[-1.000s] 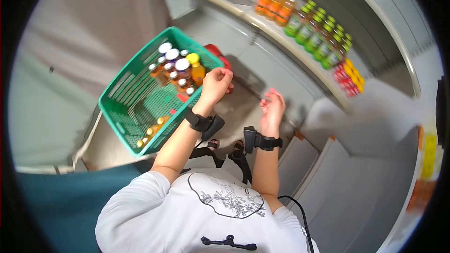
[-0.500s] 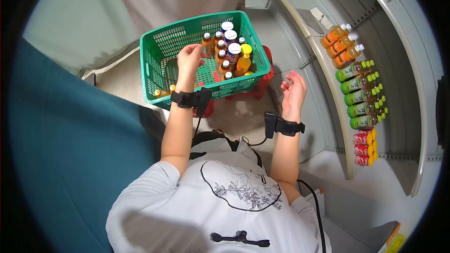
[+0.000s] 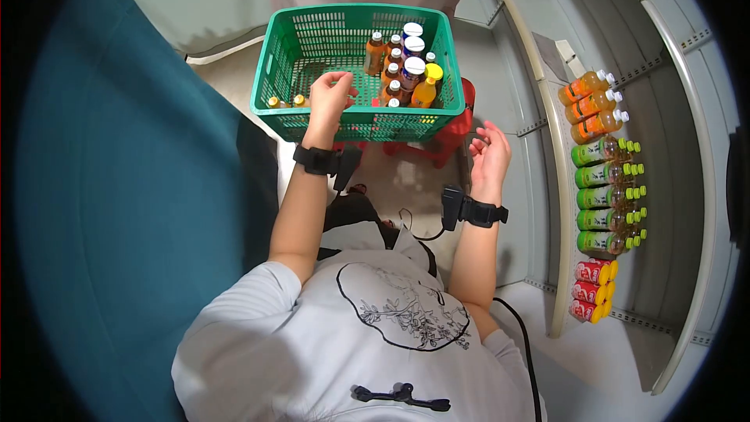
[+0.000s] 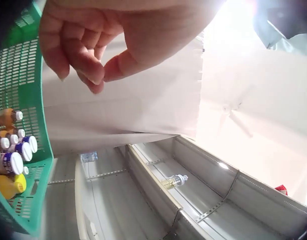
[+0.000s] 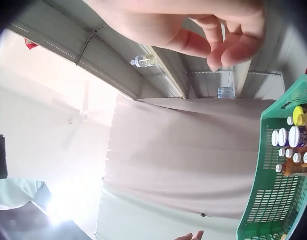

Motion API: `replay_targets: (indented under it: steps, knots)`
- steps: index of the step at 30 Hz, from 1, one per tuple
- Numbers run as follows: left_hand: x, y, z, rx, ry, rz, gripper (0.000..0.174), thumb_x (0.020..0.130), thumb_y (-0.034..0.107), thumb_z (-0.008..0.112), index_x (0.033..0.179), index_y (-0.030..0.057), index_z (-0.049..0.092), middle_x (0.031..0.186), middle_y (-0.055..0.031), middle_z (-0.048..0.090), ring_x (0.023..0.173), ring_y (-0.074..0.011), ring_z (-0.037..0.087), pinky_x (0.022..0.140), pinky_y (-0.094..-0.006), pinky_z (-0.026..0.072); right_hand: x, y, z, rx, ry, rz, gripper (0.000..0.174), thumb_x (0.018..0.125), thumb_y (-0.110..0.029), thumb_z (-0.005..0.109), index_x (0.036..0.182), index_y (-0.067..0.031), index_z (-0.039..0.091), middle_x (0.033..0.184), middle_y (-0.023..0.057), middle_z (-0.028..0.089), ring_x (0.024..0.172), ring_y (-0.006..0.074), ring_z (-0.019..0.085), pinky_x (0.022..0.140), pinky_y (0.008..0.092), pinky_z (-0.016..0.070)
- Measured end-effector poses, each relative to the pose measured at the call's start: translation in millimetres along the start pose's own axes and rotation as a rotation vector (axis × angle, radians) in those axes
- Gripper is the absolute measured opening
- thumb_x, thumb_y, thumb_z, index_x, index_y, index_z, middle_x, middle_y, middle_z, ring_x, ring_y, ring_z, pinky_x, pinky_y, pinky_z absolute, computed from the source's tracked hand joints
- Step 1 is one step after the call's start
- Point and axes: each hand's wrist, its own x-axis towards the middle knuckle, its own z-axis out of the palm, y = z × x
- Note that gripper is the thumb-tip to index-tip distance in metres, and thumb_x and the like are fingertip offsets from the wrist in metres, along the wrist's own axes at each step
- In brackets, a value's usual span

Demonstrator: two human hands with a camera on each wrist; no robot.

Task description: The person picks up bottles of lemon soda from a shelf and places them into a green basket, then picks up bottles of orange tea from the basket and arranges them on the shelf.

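A green plastic basket (image 3: 361, 114) stands in front of me with several capped bottles (image 3: 405, 70) clustered at its right side. My left hand (image 3: 337, 91) hovers over the basket's near edge, left of the bottles, with its fingers loosely curled and nothing in them. The left wrist view shows the same empty hand (image 4: 93, 80) beside the basket wall (image 4: 23, 95). My right hand (image 3: 486, 141) is raised to the right of the basket, loosely curled and empty. In the right wrist view its fingers (image 5: 228, 52) hold nothing.
A grey shelf (image 3: 556, 187) at the right carries rows of orange bottles (image 3: 594, 105), green bottles (image 3: 609, 197) and red bottles (image 3: 590, 291). Red supports (image 3: 453, 131) show beneath the basket. A teal surface (image 3: 117, 187) fills the left side.
The view has swung round, so the basket now lies straight ahead. My left hand has moved from the basket's rim to over its inside. The right hand stays raised and empty.
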Motion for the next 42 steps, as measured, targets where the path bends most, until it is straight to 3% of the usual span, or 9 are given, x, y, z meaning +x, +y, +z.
replay_targets:
  steps: [11,13,19,22,30,32,34,37,42]
  knots:
    - [1,-12,15,0.025,0.032,-0.035,0.023,0.074,0.017,0.055,0.087,-0.002,0.054,0.068,-0.0077,0.058,0.059,-0.0107,0.056,0.048,-0.0214,0.0435,18,15,-10,-0.004,-0.036,0.076,0.02,0.078,-0.01,0.044,0.096,-0.0025,0.05,0.077,0.0041,0.052,0.054,0.0078,0.048,0.049,0.0211,0.0409]
    - [9,-17,18,0.036,0.016,-0.053,0.022,0.077,0.02,0.056,0.09,0.0031,0.053,0.065,-0.0035,0.056,0.046,-0.0056,0.045,0.043,-0.0168,0.0366,24,20,-7,-0.009,-0.033,0.088,0.02,0.078,-0.01,0.044,0.096,-0.0024,0.05,0.077,0.0041,0.052,0.054,0.0076,0.048,0.048,0.0209,0.0408]
    - [42,-31,34,0.024,-0.011,-0.114,0.019,0.077,0.019,0.055,0.086,0.0029,0.054,0.064,-0.0034,0.056,0.048,-0.0068,0.048,0.043,-0.0174,0.0381,55,39,4,-0.029,-0.018,0.153,0.021,0.077,-0.01,0.044,0.096,-0.0019,0.05,0.074,0.0043,0.052,0.052,0.0076,0.048,0.046,0.0201,0.0406]
    - [73,-34,36,0.104,-0.005,-0.156,0.022,0.074,0.017,0.055,0.086,-0.0014,0.054,0.066,-0.0067,0.059,0.055,-0.01,0.055,0.045,-0.021,0.0429,81,49,30,-0.02,-0.053,0.227,0.021,0.077,-0.009,0.045,0.096,-0.0017,0.049,0.071,0.0039,0.052,0.051,0.0079,0.048,0.045,0.0199,0.0409]
    - [196,-75,38,0.158,0.062,-0.347,0.02,0.076,0.02,0.055,0.086,0.0028,0.055,0.064,-0.0036,0.057,0.049,-0.0072,0.049,0.044,-0.0188,0.0406,192,112,128,-0.129,-0.147,0.457,0.022,0.08,-0.015,0.045,0.1,-0.005,0.046,0.072,0.0047,0.053,0.055,0.0112,0.048,0.05,0.023,0.0418]
    - [223,-92,40,0.164,0.085,-0.432,0.018,0.077,0.019,0.054,0.086,0.0032,0.054,0.066,-0.0042,0.057,0.053,-0.0078,0.051,0.046,-0.019,0.0412,219,131,157,-0.242,-0.194,0.501,0.027,0.081,-0.016,0.045,0.106,-0.0056,0.043,0.074,0.0061,0.054,0.055,0.0117,0.05,0.05,0.0229,0.0427]
    - [245,-111,44,0.119,0.085,-0.428,0.017,0.077,0.017,0.054,0.087,0.0032,0.054,0.07,-0.0048,0.057,0.059,-0.0091,0.053,0.048,-0.02,0.042,243,148,181,-0.299,-0.361,0.604,0.05,0.081,-0.016,0.046,0.126,-0.0088,0.024,0.085,0.0122,0.056,0.06,0.0133,0.054,0.054,0.0243,0.0455]
    - [278,-134,50,0.094,-0.024,-0.461,0.022,0.078,0.015,0.055,0.096,0.0038,0.051,0.074,-0.0049,0.057,0.066,-0.0109,0.055,0.053,-0.0215,0.0432,274,174,216,-0.381,-0.416,0.697,0.064,0.078,-0.016,0.049,0.131,-0.0149,0.013,0.088,0.0128,0.053,0.059,0.0157,0.054,0.053,0.0252,0.0456]
    - [326,-170,59,0.065,-0.047,-0.495,0.032,0.077,0.016,0.056,0.105,0.0047,0.045,0.082,-0.0073,0.057,0.073,-0.0121,0.055,0.058,-0.0228,0.044,316,213,251,-0.579,-0.414,0.681,0.065,0.078,-0.014,0.049,0.132,-0.0133,0.011,0.094,0.0114,0.052,0.067,0.0142,0.055,0.055,0.0235,0.0453]
